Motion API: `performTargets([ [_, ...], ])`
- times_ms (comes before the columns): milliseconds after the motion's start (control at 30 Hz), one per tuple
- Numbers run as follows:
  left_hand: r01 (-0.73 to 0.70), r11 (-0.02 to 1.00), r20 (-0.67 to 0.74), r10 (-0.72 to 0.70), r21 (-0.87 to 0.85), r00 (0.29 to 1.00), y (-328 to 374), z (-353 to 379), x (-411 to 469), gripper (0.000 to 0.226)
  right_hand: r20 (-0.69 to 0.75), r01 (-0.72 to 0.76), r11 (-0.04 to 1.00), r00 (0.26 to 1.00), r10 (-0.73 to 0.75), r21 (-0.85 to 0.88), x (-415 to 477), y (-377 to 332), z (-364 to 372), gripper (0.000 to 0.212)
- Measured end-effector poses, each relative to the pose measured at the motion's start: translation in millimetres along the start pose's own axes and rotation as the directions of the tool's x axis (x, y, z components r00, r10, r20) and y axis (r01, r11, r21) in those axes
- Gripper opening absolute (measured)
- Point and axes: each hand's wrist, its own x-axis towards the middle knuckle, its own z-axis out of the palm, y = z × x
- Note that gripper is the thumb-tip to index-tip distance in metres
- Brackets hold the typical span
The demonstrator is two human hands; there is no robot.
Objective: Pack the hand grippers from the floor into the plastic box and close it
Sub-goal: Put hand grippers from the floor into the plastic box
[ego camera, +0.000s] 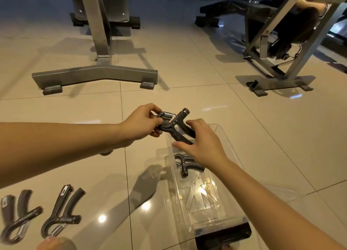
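Observation:
A black hand gripper (173, 124) with a steel spring is held above the far end of the clear plastic box (201, 202). My left hand (142, 123) pinches its spring end. My right hand (201, 142) lies over its two handles, fingers spread. Another hand gripper (185, 164) lies inside the box, partly hidden by my right wrist. Two more hand grippers lie on the floor at the lower left, one (62, 210) nearer the box and one (16, 215) by the frame's edge. The box stands open, and its clear lid (285, 195) lies to its right.
A grey metal bench base (93, 76) stands on the tiled floor ahead on the left. Another machine frame (281, 80) stands at the right. A knee (56, 243) shows at the bottom edge. A black latch (223, 232) sits at the box's near end.

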Motion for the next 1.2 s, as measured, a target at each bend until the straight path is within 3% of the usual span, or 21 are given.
performTargets([
  [167, 0.118, 0.986, 0.061, -0.111, -0.12, 0.992, -7.5, 14.4, -2.1, 0.019, 0.013, 0.13, 0.964, 0.991, -0.13, -0.232, 1.9, 18.5, 4.7, 0.05],
  [233, 0.021, 0.989, 0.134, -0.041, 0.147, 0.99, -14.6, 17.8, 0.8, 0.032, 0.079, 0.112, 0.978, 0.992, -0.1, -0.177, 2.8, 32.4, 1.6, 0.048],
  [300, -0.141, 0.831, 0.239, 0.011, 0.538, 0.971, -25.4, 22.3, 5.7, 0.062, 0.165, 0.061, 0.984, 0.986, -0.033, -0.168, 1.4, 51.2, 0.2, 0.045],
  [367, -0.23, 0.606, 0.284, 0.006, 0.761, 0.959, -40.2, 30.2, 11.7, 0.093, 0.258, 0.005, 0.972, 0.964, 0.058, -0.236, -2.2, 72.3, 3.8, 0.04],
  [433, -0.288, 0.437, 0.324, -0.007, 0.852, 0.946, -56.1, 41.0, 15.7, 0.11, 0.336, -0.013, 0.947, 0.933, 0.128, -0.322, -8.1, 90.4, 15.4, 0.033],
  [500, -0.327, 0.383, 0.35, 0.011, 0.864, 0.937, -69.6, 47.7, 18.6, 0.116, 0.396, -0.001, 0.922, 0.903, 0.167, -0.387, -13.7, 105.5, 34.4, 0.026],
  [633, -0.397, 0.479, 0.402, 0.098, 0.783, 0.91, -84.1, 42.1, 17.9, 0.131, 0.503, -0.003, 0.885, 0.822, 0.267, -0.466, -24.5, 124.7, 69.2, 0.025],
  [767, -0.377, 0.52, 0.391, 0.089, 0.766, 0.916, -91.6, 42.0, 15.6, 0.143, 0.564, 0.015, 0.87, 0.767, 0.307, -0.494, -35.4, 142.1, 91.7, 0.022],
  [1067, -0.37, 0.578, 0.383, 0.105, 0.727, 0.918, -106.1, 46.9, 24.2, 0.148, 0.586, 0.104, 0.904, 0.791, 0.177, -0.414, -37.5, 159.7, 112.1, 0.034],
  [1200, -0.369, 0.598, 0.379, 0.115, 0.712, 0.918, -109.7, 48.6, 27.6, 0.149, 0.583, 0.112, 0.912, 0.798, 0.154, -0.395, -41.9, 168.5, 114.5, 0.055],
])
